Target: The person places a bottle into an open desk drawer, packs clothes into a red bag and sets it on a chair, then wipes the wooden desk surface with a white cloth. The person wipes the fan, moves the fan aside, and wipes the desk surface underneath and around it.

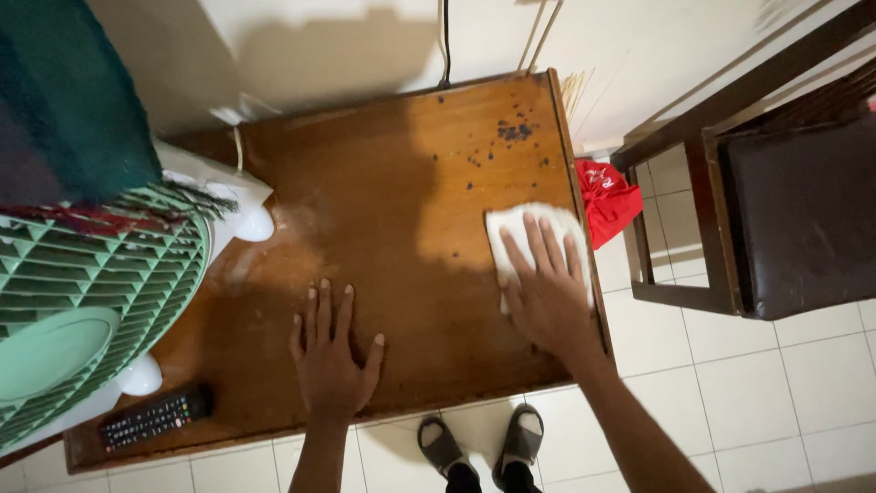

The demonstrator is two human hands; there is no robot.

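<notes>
My right hand [545, 288] lies flat on a white cloth [518, 225], pressing it onto the right side of a brown wooden table [383, 183]. My left hand [330, 351] rests palm down on the bare tabletop near the front edge, fingers spread, holding nothing. Dark specks [514, 131] dot the wood at the far right corner, beyond the cloth.
A green table fan [87, 301] with a white base stands on the table's left side, a dark cloth [64, 100] draped above it. A black remote [151, 418] lies at the front left. A red cloth [605, 199] and dark wooden chair [776, 201] are to the right on the tiled floor.
</notes>
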